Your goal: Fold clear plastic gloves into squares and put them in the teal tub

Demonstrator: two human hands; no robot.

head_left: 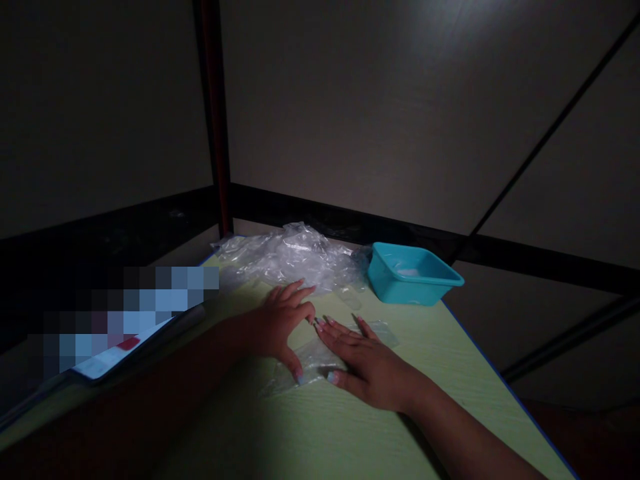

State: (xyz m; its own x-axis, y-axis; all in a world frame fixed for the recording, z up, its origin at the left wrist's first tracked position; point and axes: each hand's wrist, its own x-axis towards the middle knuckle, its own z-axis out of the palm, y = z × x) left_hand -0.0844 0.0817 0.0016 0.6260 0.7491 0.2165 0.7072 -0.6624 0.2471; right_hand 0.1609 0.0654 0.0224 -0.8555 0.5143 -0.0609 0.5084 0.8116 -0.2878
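Note:
A clear plastic bag [317, 363] lies flat on the pale green table, under and between my two hands. My left hand [285, 320] hovers over its left side, fingers spread and the thumb near the plastic. Flat on the bag's right part rests my right hand [363, 363], with fingers stretched out toward the left. The index fingertips of both hands nearly meet at the bag's upper edge; whether anything tiny is between them I cannot tell.
A heap of crumpled clear plastic bags [300, 257] lies at the table's far end. Right of it stands a turquoise plastic basin [413, 283] with something whitish inside. A lit screen or sheet [107, 353], partly blurred, is at the left edge. Dark wall panels stand behind the table [450, 387].

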